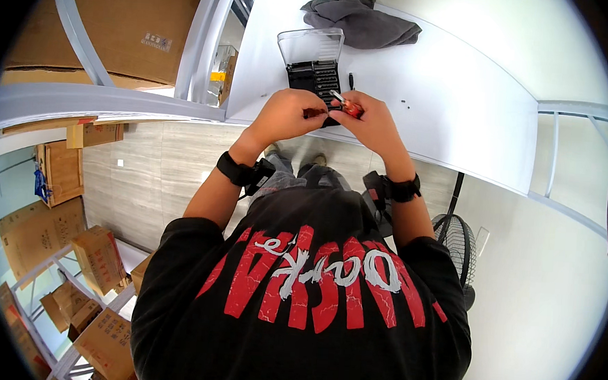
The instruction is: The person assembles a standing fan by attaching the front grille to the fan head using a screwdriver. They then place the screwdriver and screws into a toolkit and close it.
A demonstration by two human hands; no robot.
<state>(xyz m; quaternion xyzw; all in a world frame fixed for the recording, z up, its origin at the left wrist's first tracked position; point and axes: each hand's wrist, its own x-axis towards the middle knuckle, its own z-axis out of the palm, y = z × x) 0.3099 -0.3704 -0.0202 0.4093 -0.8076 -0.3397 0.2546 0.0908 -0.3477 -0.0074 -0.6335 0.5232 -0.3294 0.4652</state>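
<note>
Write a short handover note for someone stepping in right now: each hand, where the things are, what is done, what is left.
Left hand: closed at the small red-handled screwdriver, fingertips at its end.
Right hand: gripping the screwdriver.
Bit case: open on the white table, clear lid up, beyond the hands.
Grey cloth: at the table's far edge.
Done: case opened, screwdriver picked up.
Left: whether a bit is seated cannot be told.

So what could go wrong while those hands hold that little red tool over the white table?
1. The small red-handled screwdriver is pinched between the left hand and right hand near the white table's front edge; if it slips, it may fall to the floor.
2. The open black bit case with a clear lid sits right behind the hands; a bump could spill its bits.
3. Tiny dark parts lie loose on the table and might roll off or get lost.
</note>
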